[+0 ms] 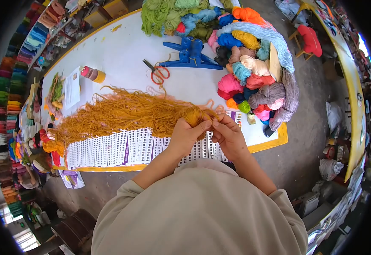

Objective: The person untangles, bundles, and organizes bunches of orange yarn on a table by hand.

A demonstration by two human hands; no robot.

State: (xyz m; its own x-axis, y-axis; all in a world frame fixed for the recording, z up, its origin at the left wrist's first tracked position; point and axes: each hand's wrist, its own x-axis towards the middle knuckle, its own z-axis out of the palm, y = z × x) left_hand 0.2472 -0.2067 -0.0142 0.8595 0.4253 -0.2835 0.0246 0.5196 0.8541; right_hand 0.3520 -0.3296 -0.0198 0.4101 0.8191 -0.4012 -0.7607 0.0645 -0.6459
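A long, loose heap of mustard-yellow yarn (126, 111) stretches over the white table from the left to my hands. At its right end the strands gather into a rounded bundle. My left hand (187, 135) is closed around this bundle, thumb on top. Close against it, my right hand (229, 135) pinches strands at the bundle's right side, and the two hands' fingertips nearly touch. Beneath the yarn and hands lie printed cards with rows of dark dots (104, 149). A thin strand runs from the heap up near the red-handled scissors (159, 75).
Beyond the scissors stands a blue metal tool (190, 55). Many coloured yarn balls (240, 72) fill the table's right side, with green yarn (162, 17) at the back. A bottle (93, 74) and a paper sheet (72, 88) lie left. The table's yellow edge (270, 143) is close.
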